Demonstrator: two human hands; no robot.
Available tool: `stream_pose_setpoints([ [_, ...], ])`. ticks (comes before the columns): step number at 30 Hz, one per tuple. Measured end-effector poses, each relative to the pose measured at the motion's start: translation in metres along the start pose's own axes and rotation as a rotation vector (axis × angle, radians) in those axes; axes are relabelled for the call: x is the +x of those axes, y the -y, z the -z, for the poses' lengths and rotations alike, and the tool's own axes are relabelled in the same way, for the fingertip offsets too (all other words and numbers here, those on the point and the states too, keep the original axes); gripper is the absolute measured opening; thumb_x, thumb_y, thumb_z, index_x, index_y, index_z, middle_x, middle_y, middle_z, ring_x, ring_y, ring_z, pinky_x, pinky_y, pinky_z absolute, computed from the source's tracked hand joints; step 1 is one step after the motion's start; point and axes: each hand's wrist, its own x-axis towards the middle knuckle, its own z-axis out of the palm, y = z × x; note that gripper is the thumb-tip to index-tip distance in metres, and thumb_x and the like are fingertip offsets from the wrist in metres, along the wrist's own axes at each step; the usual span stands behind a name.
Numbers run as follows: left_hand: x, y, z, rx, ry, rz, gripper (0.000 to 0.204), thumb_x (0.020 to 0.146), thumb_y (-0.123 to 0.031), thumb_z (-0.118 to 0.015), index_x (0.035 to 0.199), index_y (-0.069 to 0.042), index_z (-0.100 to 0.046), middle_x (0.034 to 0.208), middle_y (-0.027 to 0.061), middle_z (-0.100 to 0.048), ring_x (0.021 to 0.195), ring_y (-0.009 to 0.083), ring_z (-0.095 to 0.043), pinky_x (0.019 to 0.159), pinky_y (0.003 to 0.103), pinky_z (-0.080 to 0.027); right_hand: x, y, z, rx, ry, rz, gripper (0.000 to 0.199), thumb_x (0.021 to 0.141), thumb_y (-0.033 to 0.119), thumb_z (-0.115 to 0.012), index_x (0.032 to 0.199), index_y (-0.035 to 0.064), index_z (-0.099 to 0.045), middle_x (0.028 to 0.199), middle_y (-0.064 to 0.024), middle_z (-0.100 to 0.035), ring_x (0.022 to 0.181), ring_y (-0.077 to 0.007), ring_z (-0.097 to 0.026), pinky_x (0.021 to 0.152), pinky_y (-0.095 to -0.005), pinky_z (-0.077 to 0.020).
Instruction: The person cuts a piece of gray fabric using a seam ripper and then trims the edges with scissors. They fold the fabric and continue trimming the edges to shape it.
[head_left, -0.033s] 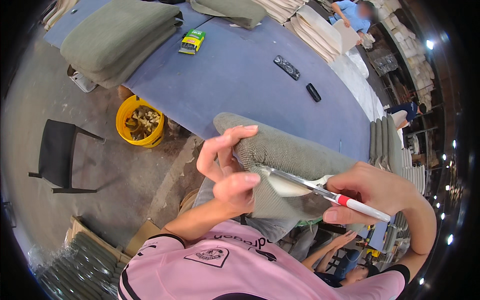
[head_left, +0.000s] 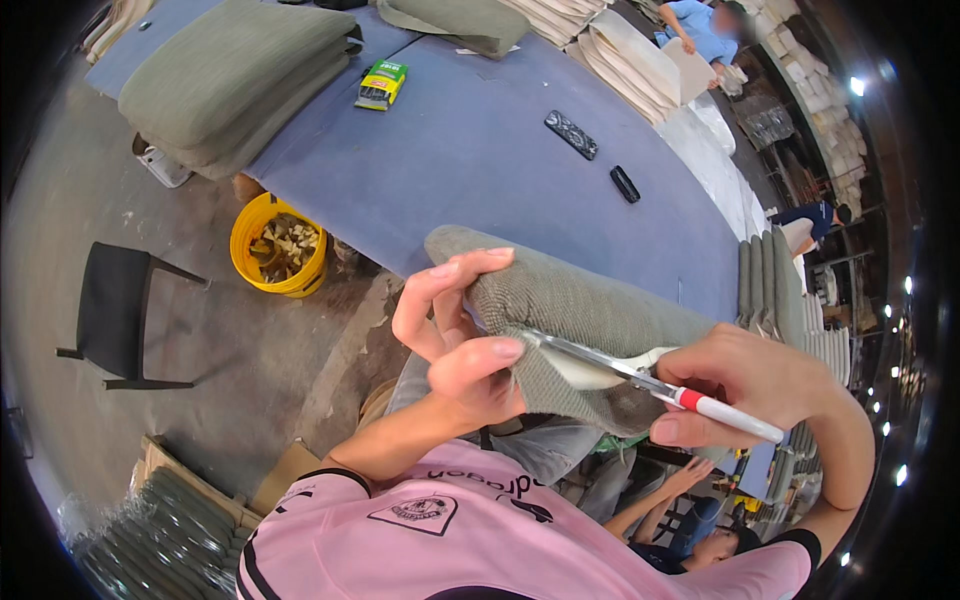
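A grey-green fabric-covered cushion (head_left: 600, 290) is held at an angle in front of me, over the table's near edge. My left hand (head_left: 455, 325) grips its left end, fingers over the top and thumb pressed against the fabric by a seam. White material (head_left: 585, 372) shows where the cover lies open along the near side. A pair of scissors (head_left: 610, 368) with metal blades and a white-and-red handle is in my right hand (head_left: 745, 390), closed around the handle. The blade tips reach the fabric beside my left thumb; whether they touch it I cannot tell.
On the blue-grey table (head_left: 470, 150) lie a green-and-yellow packet (head_left: 382, 85), a phone-like patterned slab (head_left: 571, 134), a small black case (head_left: 625, 184) and stacked grey-green cushions (head_left: 230, 85). A yellow bucket of scraps (head_left: 280, 245) and a black chair (head_left: 115, 310) stand left. Co-workers are nearby.
Barely any change: my right hand and the scissors have shifted very slightly right, and the loose fabric below the blades hangs a little differently. Both grips stay the same.
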Motion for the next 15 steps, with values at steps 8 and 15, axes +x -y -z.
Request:
stream_pose_setpoints([
  [8, 0.028, -0.018, 0.012, 0.197, 0.251, 0.041, 0.051, 0.08, -0.022, -0.095, 0.115, -0.02, -0.058, 0.147, 0.0195, -0.03, 0.121, 0.0471, -0.063, 0.092, 0.051, -0.058, -0.015, -0.026, 0.0, 0.157, 0.109, 0.026, 0.053, 0.104, 0.05, -0.072, 0.082, 0.0043, -0.057, 0.061, -0.009, -0.054, 0.054, -0.0267, -0.052, 0.053, -0.0405, -0.041],
  [15, -0.007, 0.007, 0.016, -0.017, 0.071, -0.074, 0.036, 0.078, -0.009, -0.083, 0.101, -0.027, -0.061, 0.136, 0.0145, -0.031, 0.121, 0.0532, -0.061, 0.102, 0.068, -0.047, -0.009, -0.013, -0.014, 0.154, 0.084, 0.015, 0.048, 0.1, 0.049, -0.075, 0.092, 0.0027, -0.066, 0.066, -0.0116, -0.059, 0.059, -0.0315, -0.058, 0.056, -0.0408, -0.0444],
])
